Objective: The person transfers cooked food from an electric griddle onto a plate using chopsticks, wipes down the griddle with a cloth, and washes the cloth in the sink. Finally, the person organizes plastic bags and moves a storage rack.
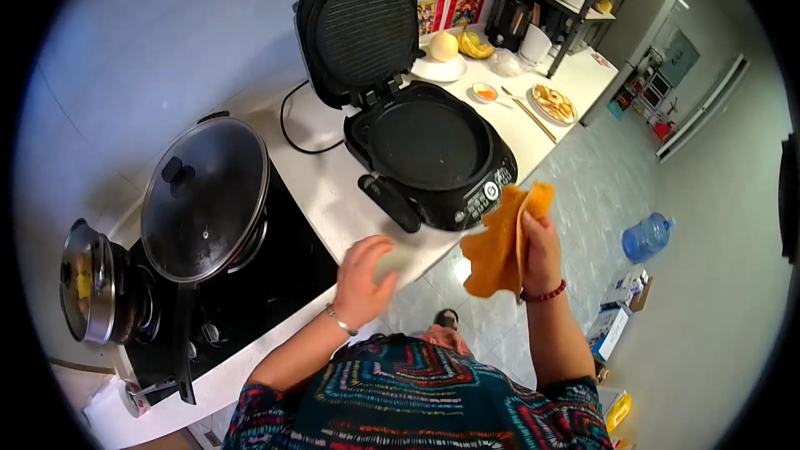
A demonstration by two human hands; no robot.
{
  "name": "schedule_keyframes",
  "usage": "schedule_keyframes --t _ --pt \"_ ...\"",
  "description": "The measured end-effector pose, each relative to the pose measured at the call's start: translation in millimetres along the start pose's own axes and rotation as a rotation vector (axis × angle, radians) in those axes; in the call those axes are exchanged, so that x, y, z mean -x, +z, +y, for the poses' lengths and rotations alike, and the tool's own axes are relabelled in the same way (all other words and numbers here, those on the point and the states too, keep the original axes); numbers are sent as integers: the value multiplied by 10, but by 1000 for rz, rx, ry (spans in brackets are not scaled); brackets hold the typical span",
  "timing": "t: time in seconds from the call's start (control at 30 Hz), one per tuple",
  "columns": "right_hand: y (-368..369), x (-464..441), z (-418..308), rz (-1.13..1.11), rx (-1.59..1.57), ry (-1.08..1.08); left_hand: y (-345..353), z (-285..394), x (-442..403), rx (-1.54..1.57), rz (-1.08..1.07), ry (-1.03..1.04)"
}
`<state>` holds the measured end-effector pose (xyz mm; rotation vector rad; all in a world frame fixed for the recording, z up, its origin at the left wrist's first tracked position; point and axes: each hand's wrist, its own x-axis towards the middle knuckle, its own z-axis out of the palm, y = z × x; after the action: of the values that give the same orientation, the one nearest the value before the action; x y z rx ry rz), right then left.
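An orange-brown cloth [497,246] hangs in folds from my right hand [542,252], whose fingers are closed on its upper part, just off the counter's front edge. My left hand [364,283] holds nothing, its fingers apart, over the counter edge between the stove and the grill. Ahead of both hands stands a black electric griddle [433,146] with its ridged lid [364,29] raised. The lower plate looks bare, with a few small specks. The griddle's black handle [390,202] points toward my left hand.
On the left, a lidded frying pan [206,200] and a lidded pot [92,283] stand on the black stove [283,258]. Beyond the griddle are a small bowl [484,92], chopsticks [533,119], a plate of sliced food [554,105] and bananas [475,44]. A water jug [647,238] lies on the floor.
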<state>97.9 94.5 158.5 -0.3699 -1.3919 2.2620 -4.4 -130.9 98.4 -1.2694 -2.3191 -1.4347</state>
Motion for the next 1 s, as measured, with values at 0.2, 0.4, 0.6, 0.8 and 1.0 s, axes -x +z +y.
schedule_keyframes --t 0.2,0.4,0.6,0.8,1.0 --pt "290 -1466 -295 -95 -59 -143 0 -648 -33 -341 199 -311" --pt "666 -2950 -219 -322 -228 -147 193 -870 -101 -543 333 -536" --pt "1138 -4004 -123 -223 -50 -361 383 -925 -58 -864 231 -672" --pt "1499 -4276 90 -41 -4 -304 367 -902 -107 -890 180 -727" --pt "1950 -4207 199 -97 306 -623 338 -910 -107 -864 195 -700"
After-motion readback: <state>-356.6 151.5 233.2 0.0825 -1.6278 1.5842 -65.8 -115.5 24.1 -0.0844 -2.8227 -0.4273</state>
